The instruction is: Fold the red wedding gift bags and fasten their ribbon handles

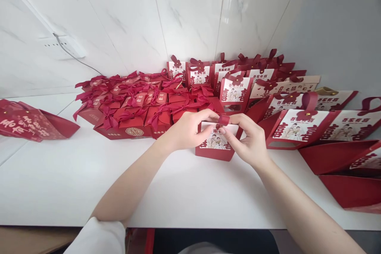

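at the left, a red lettered bag (25, 124) with white characters sits on a white worktop (89, 182), well back from the front edge. above the back edge, a socket (61, 47) is set in the marbled tile wall (119, 20); a thin grey cable (76, 58) runs from it down behind the boxes (127, 123). these are red, tied with dark red ribbon bows, packed in close rows along the back edge, left of the middle. below them, a white sleeve (101, 236) crosses the front edge, and the bare left arm reaches up and inward.

near the middle, between the front and back edges, a small red bag (214, 153) stands on the worktop, its front card showing a couple. the left hand (190, 129) is closed on its top from the left, thumb in front. the loop (224, 120), a dark red ribbon, rises between the hands. the right hand (251, 137) pinches the top from the right, thumb tip in front, just under the loop.

further right, many similar bags (294, 127) stand crowded from the back edge along the right end, many with ribbon loops and flowers.
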Tool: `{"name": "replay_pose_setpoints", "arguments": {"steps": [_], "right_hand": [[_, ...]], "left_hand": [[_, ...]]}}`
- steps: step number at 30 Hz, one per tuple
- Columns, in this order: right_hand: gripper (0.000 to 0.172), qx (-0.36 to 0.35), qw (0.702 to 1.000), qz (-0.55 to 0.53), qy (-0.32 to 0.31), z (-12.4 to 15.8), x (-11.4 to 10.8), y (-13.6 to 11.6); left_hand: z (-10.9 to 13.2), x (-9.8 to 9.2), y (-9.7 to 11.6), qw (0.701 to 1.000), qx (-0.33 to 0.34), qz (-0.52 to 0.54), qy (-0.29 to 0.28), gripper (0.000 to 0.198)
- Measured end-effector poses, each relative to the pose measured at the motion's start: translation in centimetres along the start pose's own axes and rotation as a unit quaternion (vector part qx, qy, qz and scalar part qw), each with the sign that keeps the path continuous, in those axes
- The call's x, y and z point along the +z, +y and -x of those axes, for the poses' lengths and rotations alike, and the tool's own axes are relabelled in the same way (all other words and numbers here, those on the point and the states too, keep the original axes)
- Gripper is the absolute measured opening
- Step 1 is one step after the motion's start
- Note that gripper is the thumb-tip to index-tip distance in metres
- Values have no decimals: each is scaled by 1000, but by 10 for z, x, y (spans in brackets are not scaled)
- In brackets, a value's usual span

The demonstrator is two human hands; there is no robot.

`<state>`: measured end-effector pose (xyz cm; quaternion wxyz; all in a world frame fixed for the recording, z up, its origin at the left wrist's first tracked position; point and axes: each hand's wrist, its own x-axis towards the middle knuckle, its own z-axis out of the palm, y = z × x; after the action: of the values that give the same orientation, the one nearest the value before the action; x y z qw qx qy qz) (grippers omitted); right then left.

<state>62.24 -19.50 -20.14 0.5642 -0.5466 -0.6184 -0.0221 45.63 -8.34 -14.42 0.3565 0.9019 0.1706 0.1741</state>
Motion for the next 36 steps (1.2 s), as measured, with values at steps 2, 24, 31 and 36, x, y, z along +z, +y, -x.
{"name": "replay_pose_setpoints", "arguments": {"steps": [2,24,31,36], "right_hand": [[9,5,1000,11,4,0,2,-2],[27,47,993,-35,-99,-26,-21,-8],[26,87,981,-9,-170,-81,-31,-32],[28,69,975,-26,-212,-92,-20,-42]], "left_hand": [[0,0,1,1000,2,-11,1,22],[-5,3,-4,997,2,-47,59,22],[-1,-18,-3,995,-34,-75,53,18],[-1,-22,-5,992,-60,-88,66,16]]}}
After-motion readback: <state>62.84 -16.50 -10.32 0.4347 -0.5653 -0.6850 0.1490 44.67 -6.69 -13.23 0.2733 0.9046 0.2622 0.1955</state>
